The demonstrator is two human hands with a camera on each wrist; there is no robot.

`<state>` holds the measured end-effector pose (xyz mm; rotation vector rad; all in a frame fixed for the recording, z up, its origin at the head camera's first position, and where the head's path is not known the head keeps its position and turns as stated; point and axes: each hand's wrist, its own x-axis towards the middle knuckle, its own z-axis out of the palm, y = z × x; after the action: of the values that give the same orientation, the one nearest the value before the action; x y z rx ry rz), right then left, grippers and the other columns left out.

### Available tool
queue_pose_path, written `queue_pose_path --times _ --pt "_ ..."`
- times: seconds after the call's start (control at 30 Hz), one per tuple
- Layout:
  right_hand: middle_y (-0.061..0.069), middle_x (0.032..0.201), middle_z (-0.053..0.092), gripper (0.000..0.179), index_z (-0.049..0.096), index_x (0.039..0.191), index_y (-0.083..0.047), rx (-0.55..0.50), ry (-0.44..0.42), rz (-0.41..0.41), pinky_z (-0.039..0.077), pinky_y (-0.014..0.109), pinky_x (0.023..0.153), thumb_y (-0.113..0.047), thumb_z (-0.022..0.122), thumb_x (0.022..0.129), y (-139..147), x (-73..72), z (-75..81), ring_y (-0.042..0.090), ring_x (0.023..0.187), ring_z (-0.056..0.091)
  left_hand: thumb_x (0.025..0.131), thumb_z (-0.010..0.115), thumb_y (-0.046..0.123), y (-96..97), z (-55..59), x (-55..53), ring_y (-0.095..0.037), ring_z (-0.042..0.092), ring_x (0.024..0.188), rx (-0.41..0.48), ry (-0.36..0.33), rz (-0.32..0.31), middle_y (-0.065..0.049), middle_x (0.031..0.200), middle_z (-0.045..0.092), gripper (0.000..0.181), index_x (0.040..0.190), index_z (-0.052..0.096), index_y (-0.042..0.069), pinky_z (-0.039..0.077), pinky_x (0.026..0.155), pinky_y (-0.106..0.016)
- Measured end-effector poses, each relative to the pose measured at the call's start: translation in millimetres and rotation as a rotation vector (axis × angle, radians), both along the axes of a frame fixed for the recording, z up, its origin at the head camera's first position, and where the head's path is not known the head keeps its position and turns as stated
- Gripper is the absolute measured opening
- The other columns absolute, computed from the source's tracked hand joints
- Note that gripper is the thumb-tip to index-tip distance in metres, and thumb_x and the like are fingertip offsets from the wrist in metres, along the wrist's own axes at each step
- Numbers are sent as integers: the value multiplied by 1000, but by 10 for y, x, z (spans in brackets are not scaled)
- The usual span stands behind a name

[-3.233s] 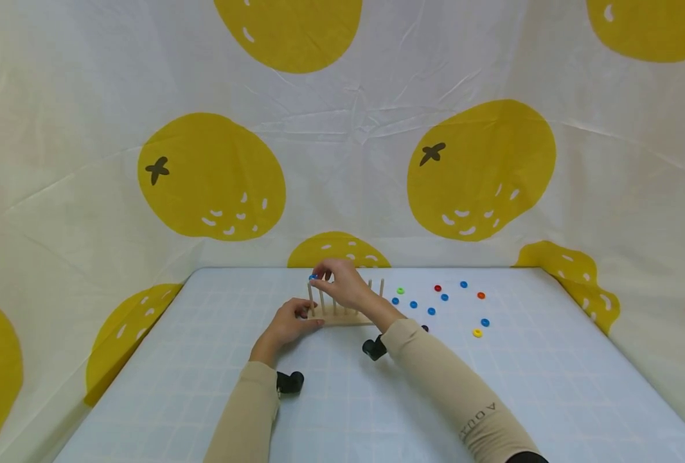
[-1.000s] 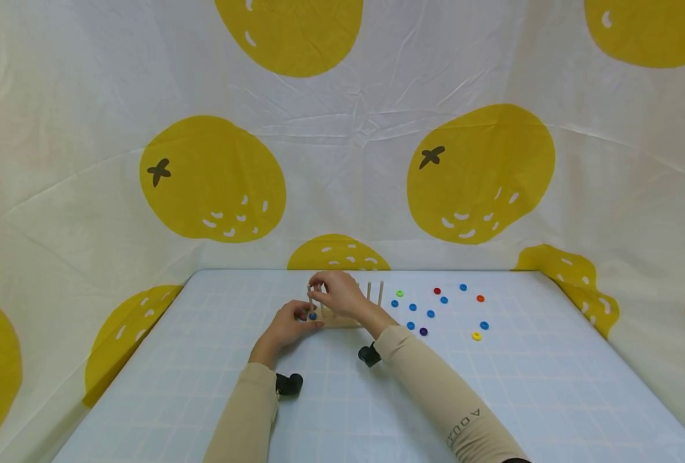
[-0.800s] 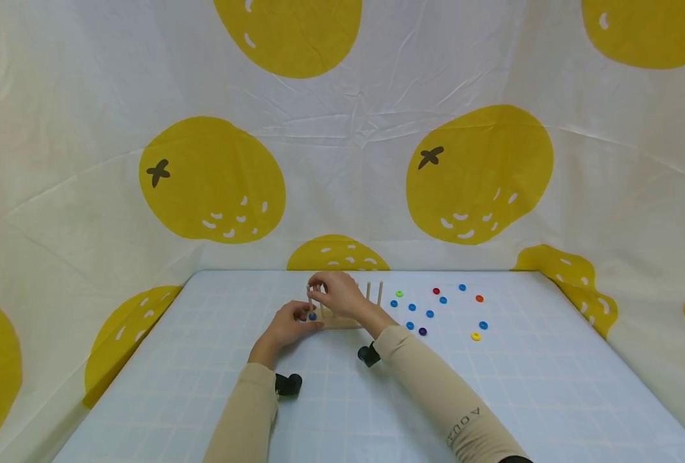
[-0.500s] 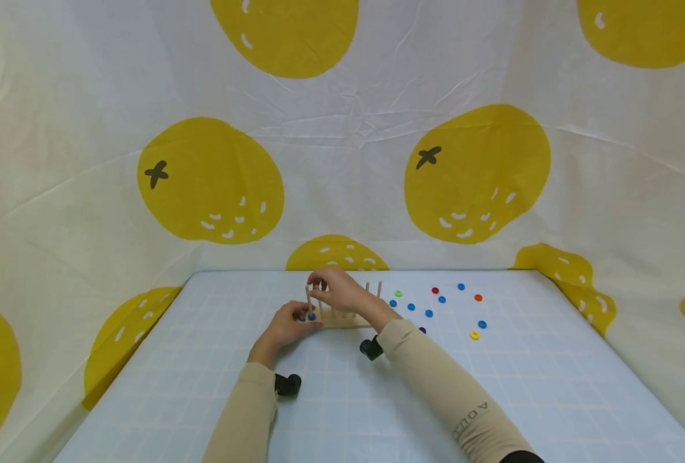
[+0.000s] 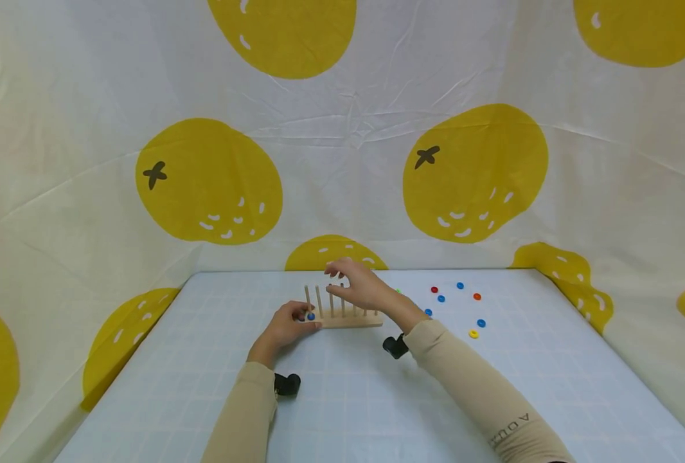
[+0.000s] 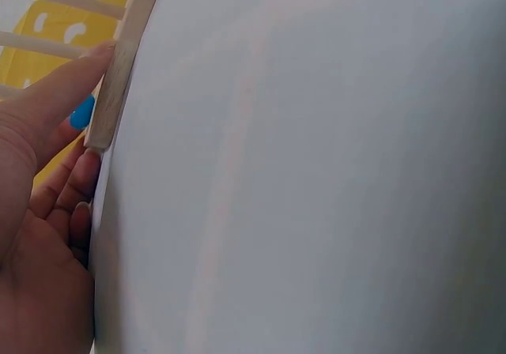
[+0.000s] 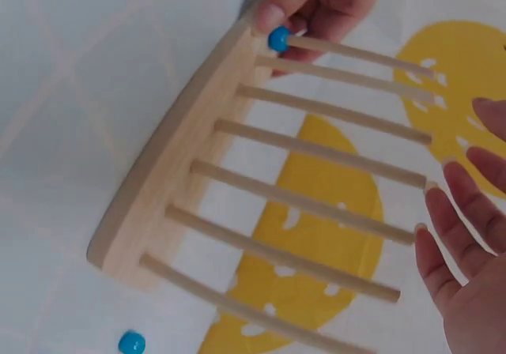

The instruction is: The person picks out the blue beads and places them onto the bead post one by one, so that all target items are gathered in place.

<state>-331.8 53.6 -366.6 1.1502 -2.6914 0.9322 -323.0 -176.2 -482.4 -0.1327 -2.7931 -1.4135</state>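
A wooden peg rack (image 5: pixel 351 321) with a row of upright pegs stands on the table. My left hand (image 5: pixel 287 324) grips its left end; in the left wrist view the thumb presses the wooden base (image 6: pixel 118 85) and the other fingers lie behind it. At the foot of the end peg sits a blue ring bead (image 7: pixel 278 39), close to that thumb. My right hand (image 5: pixel 361 287) is held over the middle pegs, fingers spread and holding nothing. In the right wrist view its fingertips are right by the peg tops.
Right of the rack, small ring beads lie scattered: a red bead (image 5: pixel 434 289), an orange bead (image 5: pixel 477 296), a yellow bead (image 5: pixel 473 334) and several blue ones. My right forearm partly covers a green bead (image 5: pixel 398 291). A fruit-print curtain (image 5: pixel 342 161) hangs behind the table.
My right hand held the blue bead at the end peg's top; the bead now sits at its foot. The right hand has let go and moved right. The left hand has stayed put.
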Motion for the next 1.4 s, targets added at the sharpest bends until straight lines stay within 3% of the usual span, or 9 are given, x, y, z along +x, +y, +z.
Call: queue_pose_path --times 0.33,1.07,1.3,1.4 --pt "10 127 63 35 62 130 -4 -21 -7 -37 49 44 99 -16 70 98 407 77 80 27 113 57 83 87 28 7 12 3 -24 53 98 15 -3 0 -9 107 60 48 123 70 7 43 85 -39" --pt "12 124 63 35 62 128 -3 17 -16 -196 50 50 96 -14 72 97 1342 110 -72 35 113 57 83 87 27 -4 -1 6 -22 52 97 19 -4 -16 -8 106 60 46 121 71 8 42 85 -38" --pt "11 121 63 33 63 126 -4 32 -22 -257 51 50 95 -16 72 97 1663 134 -128 28 109 58 83 87 28 -2 5 6 -22 52 96 22 -5 -15 -7 106 59 44 120 72 8 42 84 -38" --pt "12 120 63 33 63 125 -4 41 -32 -278 50 52 95 -18 72 97 1795 150 -158 31 109 57 83 87 28 3 17 18 -23 52 96 26 -9 -18 -8 105 59 45 121 72 8 42 84 -39"
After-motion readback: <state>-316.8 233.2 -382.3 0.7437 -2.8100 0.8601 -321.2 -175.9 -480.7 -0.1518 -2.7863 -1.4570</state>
